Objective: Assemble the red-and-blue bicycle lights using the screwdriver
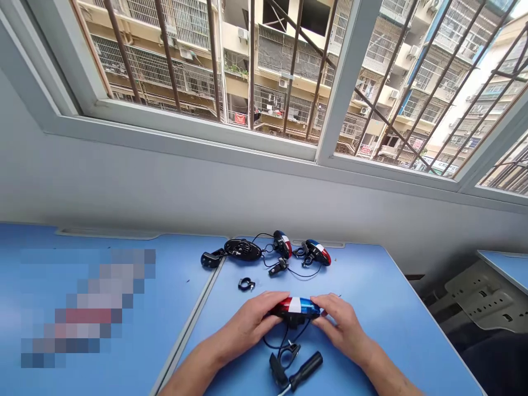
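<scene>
Barred windows (345,82) fill the upper part of my feed, above a pale wall (165,181) and the blue desk (383,297), whose left edge meets another desk (165,291). Lower down, the left hand (249,319) and right hand (344,324) pinch opposite ends of a red, white and blue lamp (295,306), around the middle of the desk. Its black mount faces the near edge, its cable (270,345) looping below.

Toward the far edge I see a black oval unit (243,249) and two similar lamps (284,243) (318,252) with their wiring. Nearer me, a screwdriver (307,369) lies beside a black cabled piece (278,371). Smallest is a loose ring clamp (246,284), left of the lamp and beyond the left hand.

For this hold, I'd balance the pressure at both ends, support the casing rather than squeeze the coloured cover, leave the cable slack, and tilt slowly so the mount stays readable.
</scene>
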Demonstrator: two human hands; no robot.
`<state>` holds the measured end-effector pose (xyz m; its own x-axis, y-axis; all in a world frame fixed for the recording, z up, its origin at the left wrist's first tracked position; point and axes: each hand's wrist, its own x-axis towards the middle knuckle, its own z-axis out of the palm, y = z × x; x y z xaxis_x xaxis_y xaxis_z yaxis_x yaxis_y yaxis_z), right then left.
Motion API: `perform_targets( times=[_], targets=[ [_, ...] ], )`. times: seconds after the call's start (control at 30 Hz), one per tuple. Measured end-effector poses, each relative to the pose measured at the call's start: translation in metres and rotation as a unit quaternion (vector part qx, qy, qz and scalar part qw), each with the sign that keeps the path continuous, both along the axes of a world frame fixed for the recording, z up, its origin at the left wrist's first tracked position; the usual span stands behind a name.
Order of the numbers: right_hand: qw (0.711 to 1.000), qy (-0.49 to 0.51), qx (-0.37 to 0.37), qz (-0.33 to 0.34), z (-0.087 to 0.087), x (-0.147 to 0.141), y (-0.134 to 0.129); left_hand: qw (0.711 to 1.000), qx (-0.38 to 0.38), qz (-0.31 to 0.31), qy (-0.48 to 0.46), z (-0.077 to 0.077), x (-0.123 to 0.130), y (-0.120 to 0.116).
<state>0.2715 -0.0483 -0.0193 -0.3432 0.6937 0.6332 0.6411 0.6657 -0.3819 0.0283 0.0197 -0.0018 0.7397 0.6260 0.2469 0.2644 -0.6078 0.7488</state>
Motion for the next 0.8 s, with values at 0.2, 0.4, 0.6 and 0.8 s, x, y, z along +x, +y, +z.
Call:
perform_targets(
  times=[0.2,0.4,0.6,0.8],
  targets=[
    [0.991,0.081,-0.101,0.018,-0.005,-0.001,0.001,0.999,-0.027,0.001,-0.039,0.009,0.005,-0.003],
    [0.982,0.153,-0.099,0.039,-0.016,-0.006,0.004,0.986,-0.143,0.009,-0.080,0.001,0.008,-0.005],
    [0.917,0.301,-0.260,0.033,-0.015,-0.012,0.002,0.977,-0.169,0.045,-0.125,-0.004,0.011,-0.004],
    [0.781,0.454,-0.428,-0.029,0.001,-0.015,0.003,0.991,-0.015,0.072,-0.110,-0.015,0.010,-0.005]
  ],
)
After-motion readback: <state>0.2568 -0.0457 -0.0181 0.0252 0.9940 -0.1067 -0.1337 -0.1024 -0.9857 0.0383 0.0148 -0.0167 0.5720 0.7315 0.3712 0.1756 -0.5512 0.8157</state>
